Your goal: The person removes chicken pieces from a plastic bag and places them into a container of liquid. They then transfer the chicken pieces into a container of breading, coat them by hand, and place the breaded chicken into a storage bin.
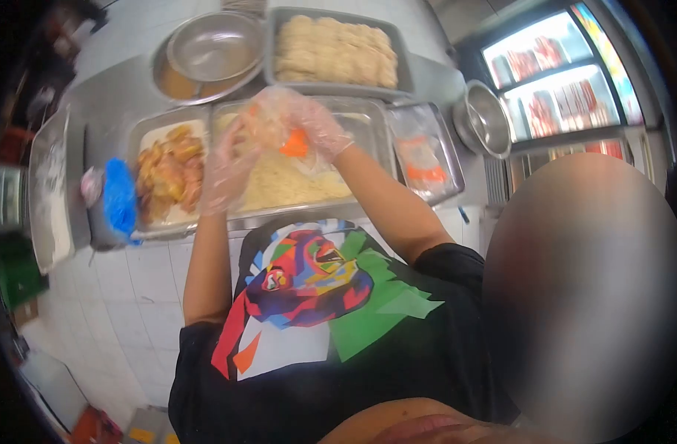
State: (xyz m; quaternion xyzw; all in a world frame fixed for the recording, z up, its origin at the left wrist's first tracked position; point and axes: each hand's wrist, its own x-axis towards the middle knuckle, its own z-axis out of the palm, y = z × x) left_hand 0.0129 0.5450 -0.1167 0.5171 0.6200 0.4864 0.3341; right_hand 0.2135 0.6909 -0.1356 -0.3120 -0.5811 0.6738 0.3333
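A clear plastic bag with orange print (295, 143) is held up in front of me, over a metal tray of pale yellow breading crumbs (290, 181). My right hand (320, 126), in a clear disposable glove, grips its upper right side. My left hand (231, 164), gloved the same way, curls its fingers at the bag's left side. The gloves and the bag blur together where they overlap. Left of the crumbs is a tray (149, 133) of raw, yellowish marinated meat pieces (177, 174) with white powder under them.
Behind stand a bowl with brownish liquid and a metal strainer bowl (216, 48), plus a tray of breaded pieces (337, 52). Right: a tray with an orange-printed packet (420, 163) and steel bowls (483, 118). Left: a blue plastic bag (119, 198). A lit display fridge (560, 89) stands beyond.
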